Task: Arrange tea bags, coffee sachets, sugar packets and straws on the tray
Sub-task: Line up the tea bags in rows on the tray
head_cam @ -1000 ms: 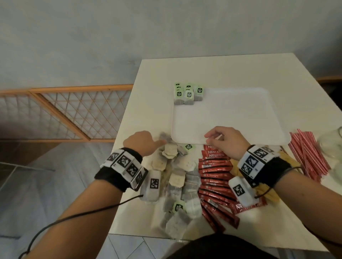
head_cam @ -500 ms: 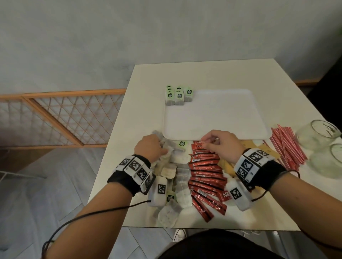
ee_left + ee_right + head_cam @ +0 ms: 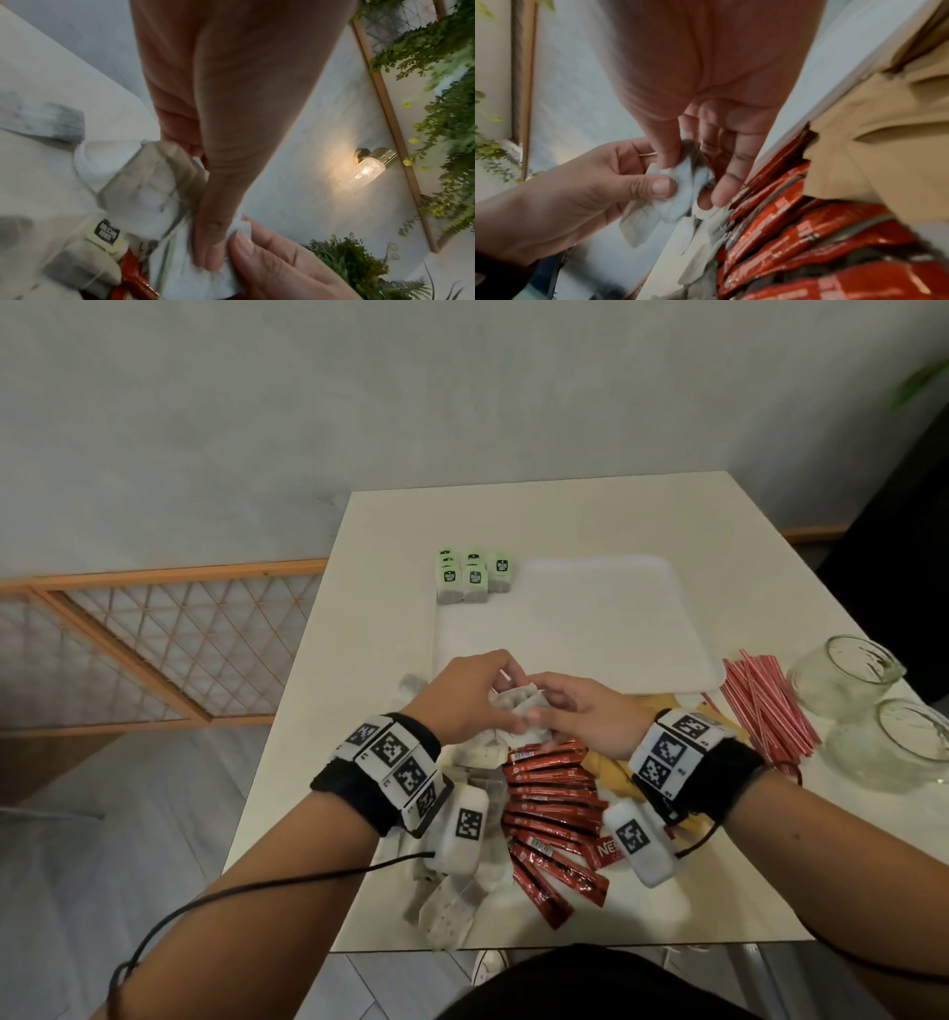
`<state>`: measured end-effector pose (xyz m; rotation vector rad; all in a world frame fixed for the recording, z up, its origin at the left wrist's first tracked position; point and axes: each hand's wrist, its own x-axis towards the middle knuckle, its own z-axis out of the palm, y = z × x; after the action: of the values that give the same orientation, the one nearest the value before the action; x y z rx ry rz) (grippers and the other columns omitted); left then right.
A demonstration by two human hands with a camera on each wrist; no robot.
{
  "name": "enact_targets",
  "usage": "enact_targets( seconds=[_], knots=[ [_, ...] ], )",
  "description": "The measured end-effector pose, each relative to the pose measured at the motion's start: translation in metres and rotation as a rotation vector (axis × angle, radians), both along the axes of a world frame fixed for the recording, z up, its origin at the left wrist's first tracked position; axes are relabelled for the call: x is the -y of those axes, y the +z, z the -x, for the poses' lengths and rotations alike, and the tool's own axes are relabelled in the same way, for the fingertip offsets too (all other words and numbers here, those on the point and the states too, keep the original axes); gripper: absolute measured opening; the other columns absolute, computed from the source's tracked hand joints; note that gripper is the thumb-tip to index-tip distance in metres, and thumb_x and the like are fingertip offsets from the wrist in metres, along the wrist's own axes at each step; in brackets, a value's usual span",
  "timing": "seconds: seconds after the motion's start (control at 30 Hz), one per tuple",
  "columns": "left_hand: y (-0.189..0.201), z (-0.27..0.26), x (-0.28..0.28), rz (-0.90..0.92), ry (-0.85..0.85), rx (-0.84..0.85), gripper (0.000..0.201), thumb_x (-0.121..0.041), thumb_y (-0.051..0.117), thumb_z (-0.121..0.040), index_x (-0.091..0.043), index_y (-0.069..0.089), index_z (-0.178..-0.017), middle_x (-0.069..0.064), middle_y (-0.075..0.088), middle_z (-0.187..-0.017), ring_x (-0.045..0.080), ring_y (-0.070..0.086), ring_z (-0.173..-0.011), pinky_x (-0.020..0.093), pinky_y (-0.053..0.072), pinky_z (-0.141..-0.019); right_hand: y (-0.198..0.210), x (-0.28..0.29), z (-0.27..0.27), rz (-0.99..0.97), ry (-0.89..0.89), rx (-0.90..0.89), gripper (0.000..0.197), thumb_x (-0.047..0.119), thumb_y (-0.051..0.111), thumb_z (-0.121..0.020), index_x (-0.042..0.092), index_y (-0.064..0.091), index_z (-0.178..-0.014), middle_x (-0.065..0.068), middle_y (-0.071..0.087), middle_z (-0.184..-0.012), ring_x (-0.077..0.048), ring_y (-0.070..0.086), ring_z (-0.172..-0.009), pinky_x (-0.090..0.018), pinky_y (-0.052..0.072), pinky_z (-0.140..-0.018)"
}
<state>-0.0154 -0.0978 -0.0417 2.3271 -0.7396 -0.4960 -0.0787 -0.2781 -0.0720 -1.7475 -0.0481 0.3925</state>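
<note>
**Q:** What does each hand hold?

**A:** The left hand (image 3: 462,695) and the right hand (image 3: 580,716) meet at the near-left corner of the tray (image 3: 590,629). Each pinches the same tea bag (image 3: 518,706) between thumb and fingertips. The tea bag is a thin, crumpled, translucent paper pouch with dark leaf inside.

**Q:** Where do the other items lie?

**A:** The tray is smooth, white and rectangular, with rounded corners. The tagged tea bags (image 3: 472,577) stand in short rows on its far-left corner, their square labels pale green. The loose tea bags (image 3: 472,752) lie heaped on the white bench (image 3: 565,516) under the left wrist. Beside them the coffee sachets (image 3: 554,803), glossy, red and narrow, form an overlapping column. The tan paper sugar packets (image 3: 611,767) lie under the right wrist. The red-and-white striped straws (image 3: 765,706) lie bundled to the right of the tray, beside two round clear glass jars (image 3: 847,675).
</note>
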Motion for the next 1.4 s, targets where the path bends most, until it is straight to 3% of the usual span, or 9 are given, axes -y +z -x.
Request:
enact_targets(
  seconds=[0.2,0.37,0.43,0.53,0.67,0.97,1.1,1.23,1.4],
  knots=[
    [-0.001,-0.003,0.024,0.148,0.045,-0.092,0.065,-0.029,0.091,-0.065,-0.025,0.055,-0.118,-0.012,0.061,-0.096,-0.001,0.055,-0.082,0.019,0.042,-0.071,-0.004,0.021,0.002,-0.022,-0.151,0.035,0.025,0.014,0.055,-0.097,0.002,0.06,-0.118,-0.022,0.066,-0.108,-0.027,0.064,-0.088,-0.028,0.059,-0.067],
    [-0.007,-0.004,0.041,0.38,0.173,-0.286,0.069,-0.028,0.087,-0.071,-0.026,0.053,-0.131,-0.008,0.063,-0.115,0.0,0.059,-0.101,0.011,0.044,-0.079,-0.007,0.043,0.002,-0.091,-0.331,0.016,0.014,0.016,0.053,-0.098,0.008,0.062,-0.104,-0.007,0.069,-0.087,-0.029,0.061,-0.075,-0.039,0.056,-0.068],
    [-0.009,0.0,0.049,0.518,0.206,-0.445,0.068,-0.025,0.085,-0.075,-0.023,0.052,-0.135,-0.005,0.064,-0.119,0.002,0.061,-0.103,0.015,0.05,-0.084,-0.004,0.048,0.003,-0.22,-0.412,-0.018,0.015,0.014,0.05,-0.099,0.008,0.062,-0.106,-0.008,0.069,-0.094,-0.022,0.065,-0.079,-0.032,0.057,-0.066],
    [-0.019,0.006,0.064,0.761,0.187,-0.673,0.073,-0.024,0.08,-0.076,-0.011,0.049,-0.14,0.011,0.063,-0.131,0.024,0.061,-0.121,0.041,0.045,-0.107,-0.002,0.052,0.001,-0.371,-0.482,-0.029,0.023,0.011,0.047,-0.1,0.0,0.058,-0.117,-0.016,0.065,-0.108,-0.018,0.066,-0.086,-0.025,0.057,-0.063],
    [-0.021,0.021,0.09,0.896,0.217,-0.776,0.047,-0.027,0.061,-0.095,-0.013,0.051,-0.14,0.01,0.061,-0.135,0.023,0.057,-0.126,0.043,0.042,-0.11,0.003,0.05,0.001,-0.452,-0.47,-0.022,0.028,0.01,0.046,-0.1,-0.005,0.055,-0.122,-0.016,0.065,-0.11,-0.018,0.067,-0.09,-0.026,0.058,-0.067],
    [-0.021,0.02,0.107,1.009,0.4,-1.047,0.035,-0.033,0.035,-0.106,-0.013,0.06,-0.119,0.012,0.069,-0.112,0.022,0.067,-0.096,0.036,0.057,-0.082,0.0,0.069,0.011,-0.195,-0.561,0.017,0.023,0.01,0.067,-0.089,0.002,0.064,-0.11,-0.016,0.068,-0.106,-0.023,0.069,-0.089,-0.03,0.059,-0.061],
    [-0.023,0.015,0.104,0.969,0.528,-1.096,0.031,-0.027,0.042,-0.105,-0.007,0.058,-0.121,0.023,0.06,-0.129,0.031,0.067,-0.096,0.04,0.059,-0.08,-0.003,0.079,0.011,-0.19,-0.638,0.014,0.017,0.009,0.066,-0.089,0.001,0.066,-0.105,-0.014,0.069,-0.102,-0.019,0.07,-0.082,-0.03,0.061,-0.062],
    [-0.023,0.018,0.102,0.823,0.535,-1.097,0.023,-0.012,0.058,-0.097,0.0,0.057,-0.116,0.022,0.066,-0.106,0.031,0.072,-0.085,0.039,0.062,-0.072,-0.006,0.087,0.003,-0.081,-0.768,-0.007,0.024,0.035,0.065,-0.087,0.013,0.069,-0.096,-0.018,0.069,-0.105,-0.034,0.067,-0.097,-0.053,0.057,-0.084],
    [-0.022,0.026,0.11,0.696,0.459,-1.067,0.026,-0.006,0.066,-0.091,0.005,0.06,-0.113,0.016,0.07,-0.094,0.022,0.072,-0.079,0.031,0.062,-0.072,-0.004,0.081,-0.008,-0.156,-0.802,-0.007,0.016,0.015,0.052,-0.099,0.008,0.062,-0.108,-0.02,0.061,-0.117,-0.033,0.062,-0.109,-0.049,0.056,-0.088]
  ],
)
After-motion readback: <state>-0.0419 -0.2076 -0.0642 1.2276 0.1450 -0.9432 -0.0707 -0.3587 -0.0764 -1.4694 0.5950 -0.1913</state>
